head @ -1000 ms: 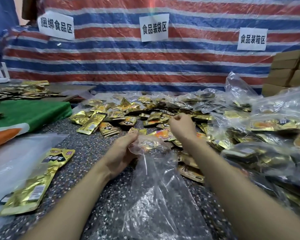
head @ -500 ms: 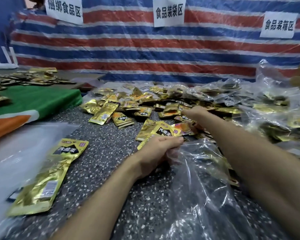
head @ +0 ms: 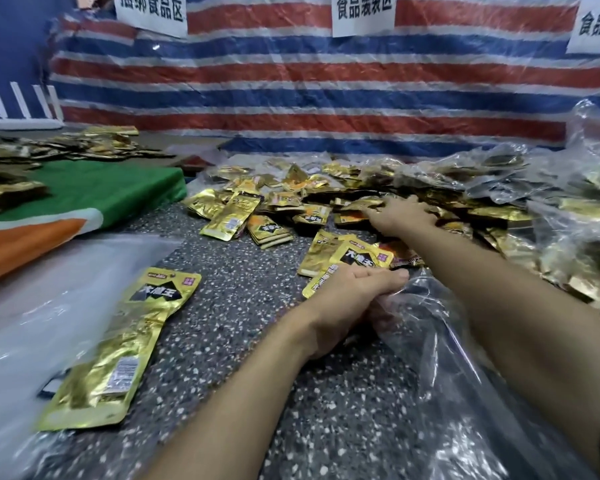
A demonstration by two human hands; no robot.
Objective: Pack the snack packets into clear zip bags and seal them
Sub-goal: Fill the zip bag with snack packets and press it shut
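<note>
Tally of things
One left hand point(head: 347, 299), one right hand point(head: 400, 216), three white signs point(head: 362, 10), one clear bag point(head: 465, 393), gold packets point(head: 291, 202) beyond counting.

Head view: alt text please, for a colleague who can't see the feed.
A person's left hand grips the mouth of a clear bag on a speckled table, while the right hand reaches onto a pile of gold packets beyond it. One gold packet lies apart at the left, and a striped tarp hangs behind.

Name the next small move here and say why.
Probably close the right hand on a few gold packets and draw them back to the clear bag: that hand rests spread on them, while the left hand grips the bag's mouth.
</note>
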